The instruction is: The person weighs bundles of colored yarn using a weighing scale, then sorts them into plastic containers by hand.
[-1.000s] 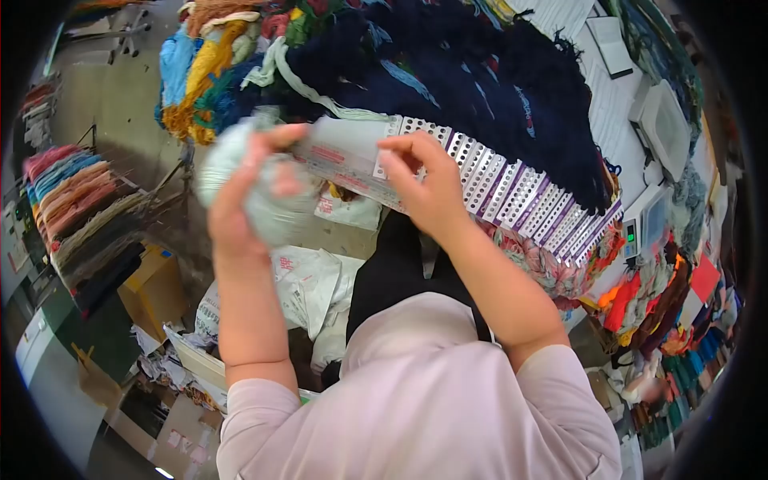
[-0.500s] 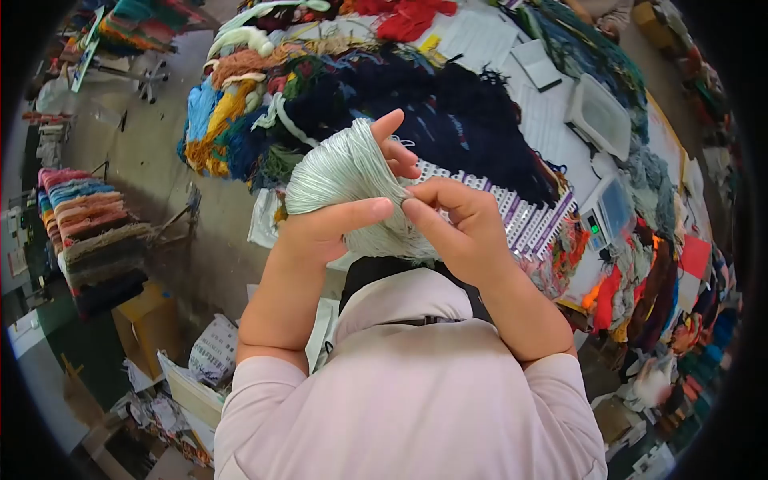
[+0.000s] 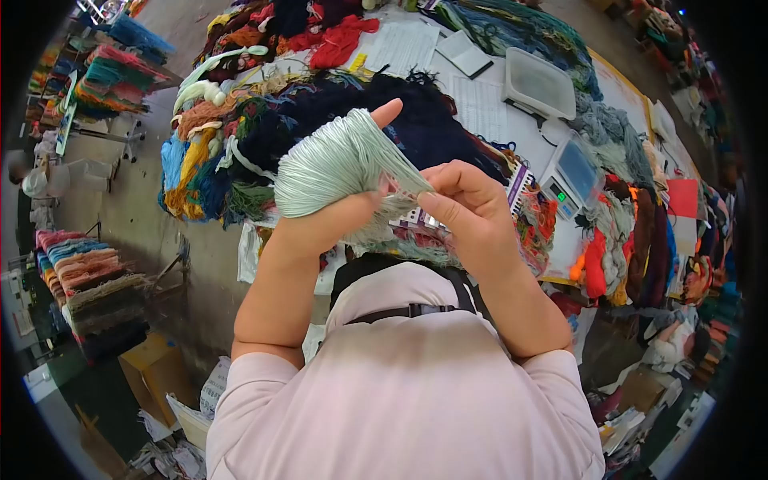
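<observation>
A thick skein of pale mint-green yarn (image 3: 320,172) hangs looped around my left hand (image 3: 352,210), whose fingers are mostly hidden inside and behind it; one fingertip sticks out above. At the skein's right end, my right hand (image 3: 460,200) pinches strands of the same yarn between thumb and forefinger, drawing them out to a point. Both hands are in front of my chest, over the table's near edge. Behind the skein lies a large heap of dark navy yarn (image 3: 432,108).
The table (image 3: 524,132) bears a red yarn bundle (image 3: 344,42), a clear plastic tub (image 3: 540,80), a digital scale (image 3: 572,176), papers and mixed yarns. Yarn hangs on a rack (image 3: 88,276) at the left. A person (image 3: 60,176) is at the far left.
The view has shifted, so the table's contents appear further left. My left fingers have curled into the skein, and the strands between my hands are stretched out further.
</observation>
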`<state>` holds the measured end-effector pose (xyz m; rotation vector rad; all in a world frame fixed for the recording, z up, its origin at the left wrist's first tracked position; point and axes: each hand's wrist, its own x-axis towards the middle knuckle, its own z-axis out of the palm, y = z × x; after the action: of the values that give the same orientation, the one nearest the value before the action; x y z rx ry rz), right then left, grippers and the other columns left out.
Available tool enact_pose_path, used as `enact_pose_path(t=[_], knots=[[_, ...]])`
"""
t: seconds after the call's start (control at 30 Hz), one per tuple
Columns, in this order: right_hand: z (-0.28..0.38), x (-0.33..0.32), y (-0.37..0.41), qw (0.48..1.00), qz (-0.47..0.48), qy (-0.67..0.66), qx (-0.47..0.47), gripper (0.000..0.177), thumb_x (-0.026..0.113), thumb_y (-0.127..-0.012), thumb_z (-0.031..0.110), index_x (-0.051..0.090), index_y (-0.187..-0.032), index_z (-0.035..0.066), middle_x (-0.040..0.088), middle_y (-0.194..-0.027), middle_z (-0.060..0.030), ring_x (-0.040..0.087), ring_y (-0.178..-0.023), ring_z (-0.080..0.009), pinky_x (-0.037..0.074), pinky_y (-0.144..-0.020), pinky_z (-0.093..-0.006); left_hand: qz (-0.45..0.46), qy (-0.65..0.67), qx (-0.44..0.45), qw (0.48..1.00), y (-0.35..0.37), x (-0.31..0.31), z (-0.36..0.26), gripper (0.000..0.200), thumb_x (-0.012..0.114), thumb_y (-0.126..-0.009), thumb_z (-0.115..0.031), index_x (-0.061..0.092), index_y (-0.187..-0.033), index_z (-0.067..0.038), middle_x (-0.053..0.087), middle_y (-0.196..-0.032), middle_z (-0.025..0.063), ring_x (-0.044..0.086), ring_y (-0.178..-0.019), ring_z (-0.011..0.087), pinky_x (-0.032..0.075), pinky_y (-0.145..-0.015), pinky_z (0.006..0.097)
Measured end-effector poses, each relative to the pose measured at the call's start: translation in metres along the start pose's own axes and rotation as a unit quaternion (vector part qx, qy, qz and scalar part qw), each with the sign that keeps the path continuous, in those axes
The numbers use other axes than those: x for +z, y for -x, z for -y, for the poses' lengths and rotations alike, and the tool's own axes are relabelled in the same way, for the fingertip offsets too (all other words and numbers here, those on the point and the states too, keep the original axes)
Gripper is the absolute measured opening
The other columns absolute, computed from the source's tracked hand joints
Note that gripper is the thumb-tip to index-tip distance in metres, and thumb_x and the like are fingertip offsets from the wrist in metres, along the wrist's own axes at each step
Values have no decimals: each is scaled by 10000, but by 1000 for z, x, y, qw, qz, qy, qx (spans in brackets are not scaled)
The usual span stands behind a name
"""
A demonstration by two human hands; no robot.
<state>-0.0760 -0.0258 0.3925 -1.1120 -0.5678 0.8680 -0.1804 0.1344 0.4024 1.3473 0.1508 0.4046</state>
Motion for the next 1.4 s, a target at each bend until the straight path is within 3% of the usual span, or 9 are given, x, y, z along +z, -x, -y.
enact_pose_path(t=[0.27,0.43,0.77,0.87,0.9,1.03,1.1,1.13,1.4], knots=[[17,-28,14,1000,18,5,16,88,570,-907,77,551,-953,4,620,-801,-5,512,-683,-12,382,-579,-170,62,216,-28,974,-18,33,11,856,602,-667,32,257,-1449,-1,589,-1005,84,576,-752,118,486,-682,268],[24,-48,22,999,15,12,50,108,589,-908,103,578,-939,0,614,-755,2,504,-620,-6,364,-529,-166,61,132,-35,989,-30,57,21,923,731,-698,-4,220,-1466,-35,578,-1032,75,584,-785,100,487,-672,236],[19,-92,35,997,-77,6,-23,105,579,-877,116,585,-897,13,558,-733,22,457,-674,-20,348,-581,-183,68,88,-45,993,-46,86,39,768,650,-767,19,283,-1440,-18,601,-818,16,553,-729,75,471,-692,236],[32,-121,40,982,102,-115,110,90,590,-870,110,583,-881,21,577,-740,2,464,-642,-42,362,-575,-197,215,285,-165,919,-46,77,51,839,618,-675,-67,237,-1410,74,567,-768,87,462,-441,102,453,-539,241],[46,-140,47,981,102,-4,165,82,603,-870,104,570,-857,30,579,-734,-6,470,-602,-55,363,-543,-210,278,295,-192,894,-43,62,60,806,607,-680,-66,251,-1385,96,562,-748,89,426,-402,93,412,-462,240],[48,-277,93,975,-104,-194,26,157,539,-937,173,587,-871,39,358,-569,73,311,-463,-37,266,-430,-222,360,427,-156,815,-23,-34,97,620,564,-767,-108,365,-1325,76,480,-581,7,395,-379,49,292,-343,236],[50,-355,139,936,-247,-241,63,190,512,-957,223,584,-877,66,251,-520,79,236,-439,-35,208,-404,-207,304,438,-115,838,-20,-84,96,210,474,-885,-126,541,-1024,15,458,-580,-26,373,-359,21,306,-368,222],[53,-377,162,900,-361,-228,90,191,520,-954,234,578,-868,73,249,-512,81,233,-433,-34,194,-399,-198,122,398,-137,899,-6,-84,77,208,428,-953,-193,530,-877,-29,442,-593,-46,371,-352,16,324,-398,215],[67,-406,197,906,-277,220,233,160,615,-877,201,656,-829,54,422,-569,83,298,-469,-2,194,-424,-214,-115,247,-290,917,-36,-103,94,222,443,-987,-217,514,-826,-82,356,-575,-62,286,-383,47,301,-460,233]])
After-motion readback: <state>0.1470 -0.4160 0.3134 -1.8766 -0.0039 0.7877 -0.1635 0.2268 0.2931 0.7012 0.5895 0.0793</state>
